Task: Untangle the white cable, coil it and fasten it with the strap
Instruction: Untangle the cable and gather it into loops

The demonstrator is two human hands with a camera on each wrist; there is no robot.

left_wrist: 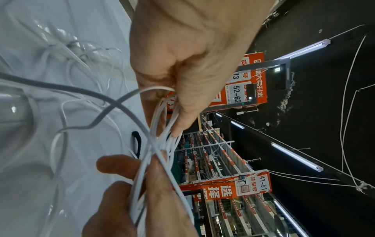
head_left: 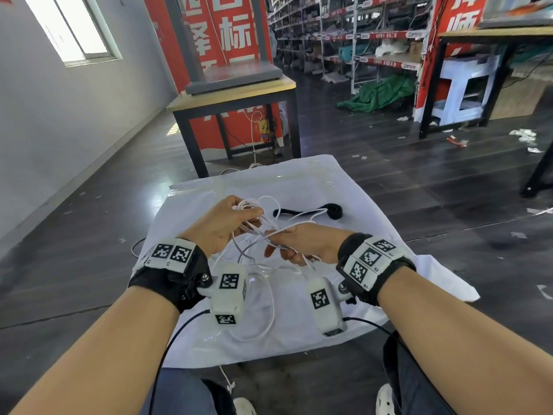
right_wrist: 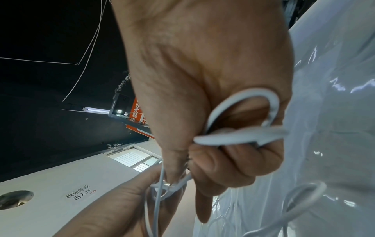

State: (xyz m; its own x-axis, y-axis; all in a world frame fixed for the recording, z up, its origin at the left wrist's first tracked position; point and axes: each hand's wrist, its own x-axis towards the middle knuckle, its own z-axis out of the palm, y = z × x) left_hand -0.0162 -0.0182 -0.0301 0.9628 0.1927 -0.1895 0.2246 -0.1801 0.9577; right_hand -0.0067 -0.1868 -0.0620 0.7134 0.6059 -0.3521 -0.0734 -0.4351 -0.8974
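A thin white cable (head_left: 257, 223) hangs in tangled loops between both hands above a white sheet (head_left: 344, 187). My left hand (head_left: 221, 223) pinches a bunch of its strands (left_wrist: 162, 128) between thumb and fingers. My right hand (head_left: 294, 242) grips other strands (right_wrist: 239, 136) in curled fingers, close to the left hand. Loose loops of cable (head_left: 266, 307) trail down onto the sheet toward me. The black strap (head_left: 311, 211) lies flat on the sheet just beyond the hands, untouched, with one end rolled up (head_left: 333, 211).
The sheet lies on a dark floor (head_left: 449, 190). A black-legged table (head_left: 239, 97) stands beyond it, another table (head_left: 478, 55) at the right. Storage shelves (head_left: 344, 34) fill the back. My knees and shoes (head_left: 386, 396) are at the near edge.
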